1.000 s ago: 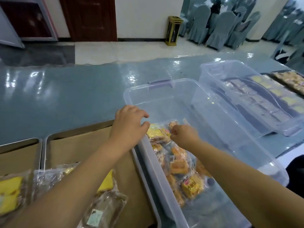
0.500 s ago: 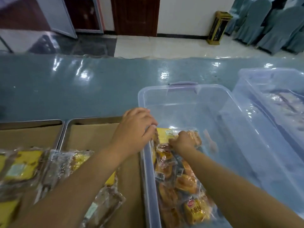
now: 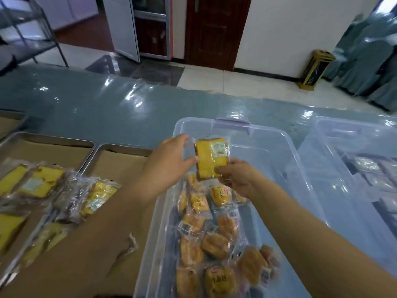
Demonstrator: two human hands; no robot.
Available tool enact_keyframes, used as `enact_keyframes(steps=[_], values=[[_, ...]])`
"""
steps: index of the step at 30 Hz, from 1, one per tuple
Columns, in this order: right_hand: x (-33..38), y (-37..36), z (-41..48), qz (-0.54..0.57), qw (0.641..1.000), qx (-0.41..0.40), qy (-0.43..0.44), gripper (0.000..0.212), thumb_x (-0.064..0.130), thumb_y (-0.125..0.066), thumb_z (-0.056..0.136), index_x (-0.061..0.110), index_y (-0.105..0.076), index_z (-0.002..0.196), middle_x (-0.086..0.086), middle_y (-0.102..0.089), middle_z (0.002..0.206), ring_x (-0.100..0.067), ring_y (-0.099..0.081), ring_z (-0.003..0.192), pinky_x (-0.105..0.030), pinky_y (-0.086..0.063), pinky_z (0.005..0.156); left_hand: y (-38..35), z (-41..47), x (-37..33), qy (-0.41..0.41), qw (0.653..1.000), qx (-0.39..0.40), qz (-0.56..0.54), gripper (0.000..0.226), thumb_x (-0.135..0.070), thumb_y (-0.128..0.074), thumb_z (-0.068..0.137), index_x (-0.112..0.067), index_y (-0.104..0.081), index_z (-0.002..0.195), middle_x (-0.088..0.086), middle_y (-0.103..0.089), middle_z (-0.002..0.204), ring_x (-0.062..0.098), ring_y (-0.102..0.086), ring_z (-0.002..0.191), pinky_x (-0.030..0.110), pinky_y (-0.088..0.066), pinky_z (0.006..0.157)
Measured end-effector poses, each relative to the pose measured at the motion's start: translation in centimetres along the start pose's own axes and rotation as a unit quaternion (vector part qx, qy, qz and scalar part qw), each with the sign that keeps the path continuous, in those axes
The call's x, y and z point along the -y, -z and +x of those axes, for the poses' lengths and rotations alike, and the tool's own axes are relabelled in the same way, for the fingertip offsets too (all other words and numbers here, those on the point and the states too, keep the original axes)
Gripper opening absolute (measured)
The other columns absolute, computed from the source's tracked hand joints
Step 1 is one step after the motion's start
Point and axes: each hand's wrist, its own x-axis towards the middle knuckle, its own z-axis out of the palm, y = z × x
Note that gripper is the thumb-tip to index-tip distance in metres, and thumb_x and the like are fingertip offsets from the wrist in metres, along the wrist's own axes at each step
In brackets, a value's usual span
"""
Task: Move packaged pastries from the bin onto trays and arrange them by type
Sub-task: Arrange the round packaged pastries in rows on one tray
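Head-down view of two bare forearms reaching over a clear plastic bin (image 3: 277, 145). Pinched at its lower right corner by the right hand (image 3: 238, 179), a wrapped yellow cake slice (image 3: 211, 160): thumb on the front face, other fingers curled behind. Slice upright, held clear above the pile, white label toward the camera, dark crust along the left and bottom edges. Just left of the slice, the left hand (image 3: 169, 160), wide, fingers nearly straight, thumb tip touching the wrapper's left edge. Directly beneath both hands and back toward the wrists, a loose heap of packaged buns (image 3: 214, 244) in the bin, golden-brown, some in wrappers with yellow and red print. Beyond the fingertips, bare bin floor and a lilac latch (image 3: 232, 122) on the far rim. Left of the left forearm, a metal tray (image 3: 101, 148) lined with brown paper, close against the bin's side. Farther left, a second tray (image 3: 49, 140) of the same kind. Across both trays, beside the left forearm, wrapped yellow slices (image 3: 40, 182) like the one in hand, blurred. Right of the right arm, another clear bin (image 3: 354, 138), contents hazy. Under everything, a grey-blue table (image 3: 107, 108) with a glossy cover. Far beyond the hands, a dark wooden door (image 3: 214, 29), a gold-coloured waste bin (image 3: 315, 69) and grey-covered chairs (image 3: 369, 50).
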Motion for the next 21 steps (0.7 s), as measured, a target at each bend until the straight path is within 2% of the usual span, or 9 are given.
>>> enact_keyframes(steps=[3, 6, 8, 10, 12, 13, 15, 18, 21], values=[[2.3, -0.3, -2.0, 0.064, 0.99, 0.095, 0.08, 0.022, -0.008, -0.056, 0.085, 0.009, -0.059, 0.097, -0.006, -0.069, 0.085, -0.017, -0.064, 0.073, -0.025, -0.052, 0.069, -0.5, 0.1, -1.4, 0.07, 0.992, 0.018, -0.106, 0.076, -0.052, -0.068, 0.075, -0.018, -0.039, 0.137, -0.002, -0.053, 0.133, 0.017, -0.051, 0.119, 0.033, -0.042, 0.091], [3.5, -0.5, -2.7, 0.066, 0.98, 0.152, 0.112, 0.022, -0.007, -0.056, 0.085, 0.009, -0.059, 0.1, -0.004, -0.072, 0.086, -0.016, -0.069, 0.078, -0.025, -0.055, 0.07, -0.5, 0.1, -2.3, 0.058, 0.993, 0.013, -0.104, 0.039, -0.049, -0.069, 0.076, -0.024, -0.063, 0.106, -0.007, -0.067, 0.097, 0.014, -0.064, 0.09, 0.032, -0.05, 0.075], [3.7, -0.2, -2.1, 0.039, 0.979, 0.165, 0.112, 0.019, 0.0, -0.058, 0.087, 0.011, -0.06, 0.102, -0.005, -0.071, 0.093, -0.018, -0.068, 0.086, -0.028, -0.055, 0.074, -0.1, 0.0, -2.5, 0.049, 0.996, -0.019, -0.078, 0.027, -0.044, -0.067, 0.079, -0.022, -0.067, 0.095, -0.002, -0.067, 0.085, 0.018, -0.063, 0.081, 0.037, -0.052, 0.072], [3.5, 0.6, -0.7, -0.047, 0.988, 0.1, 0.107, 0.013, 0.012, -0.06, 0.089, 0.012, -0.061, 0.102, -0.009, -0.067, 0.1, -0.02, -0.064, 0.09, -0.031, -0.053, 0.078, 0.2, 0.1, -2.3, 0.055, 0.996, -0.043, -0.047, 0.026, -0.043, -0.064, 0.082, -0.02, -0.067, 0.095, 0.002, -0.066, 0.086, 0.023, -0.061, 0.084, 0.041, -0.05, 0.076], [2.3, 2.1, 1.3, -0.199, 0.974, -0.043, 0.099, 0.02, 0.018, -0.063, 0.088, 0.008, -0.062, 0.105, -0.012, -0.062, 0.102, -0.02, -0.06, 0.086, -0.032, -0.049, 0.078, 0.4, 0.3, -1.8, 0.065, 0.996, -0.062, -0.026, 0.027, -0.042, -0.062, 0.084, -0.018, -0.067, 0.095, 0.004, -0.067, 0.085, 0.028, -0.059, 0.089, 0.045, -0.048, 0.083], [1.5, 2.9, 2.2, -0.303, 0.943, -0.103, 0.087, 0.025, 0.017, -0.063, 0.088, 0.005, -0.06, 0.109, -0.014, -0.06, 0.103, -0.022, -0.059, 0.087, -0.034, -0.047, 0.079, 0.5, 0.3, -1.5, 0.065, 0.995, -0.072, -0.017, 0.026, -0.041, -0.061, 0.084, -0.018, -0.066, 0.093, 0.004, -0.067, 0.083, 0.03, -0.058, 0.09, 0.045, -0.046, 0.087], [-0.9, 4.3, 3.5, -0.49, 0.858, -0.147, 0.045, 0.029, 0.014, -0.058, 0.089, 0.0, -0.056, 0.114, -0.016, -0.059, 0.111, -0.029, -0.058, 0.099, -0.033, -0.045, 0.083, 0.2, 0.4, -1.0, 0.058, 0.994, -0.087, 0.0, 0.024, -0.039, -0.061, 0.085, -0.016, -0.066, 0.09, 0.004, -0.065, 0.079, 0.031, -0.057, 0.087, 0.042, -0.042, 0.089], [-4.7, 5.4, 4.3, -0.647, 0.745, -0.16, 0.016, 0.027, 0.015, -0.053, 0.09, 0.004, -0.05, 0.114, -0.015, -0.053, 0.118, -0.029, -0.052, 0.107, -0.031, -0.043, 0.084, -0.5, 0.3, -0.3, 0.056, 0.993, -0.098, 0.013, 0.024, -0.039, -0.061, 0.086, -0.015, -0.064, 0.086, 0.001, -0.059, 0.077, 0.024, -0.055, 0.079, 0.033, -0.038, 0.07], [-7.5, 5.8, 4.5, -0.675, 0.714, -0.179, 0.036, 0.03, 0.022, -0.05, 0.091, 0.008, -0.045, 0.117, -0.014, -0.047, 0.12, -0.03, -0.048, 0.109, -0.033, -0.042, 0.089, -0.9, 0.4, 0.1, 0.066, 0.993, -0.098, 0.008, 0.022, -0.04, -0.059, 0.087, -0.018, -0.061, 0.085, 0.0, -0.059, 0.08, 0.019, -0.055, 0.075, 0.031, -0.038, 0.062]])
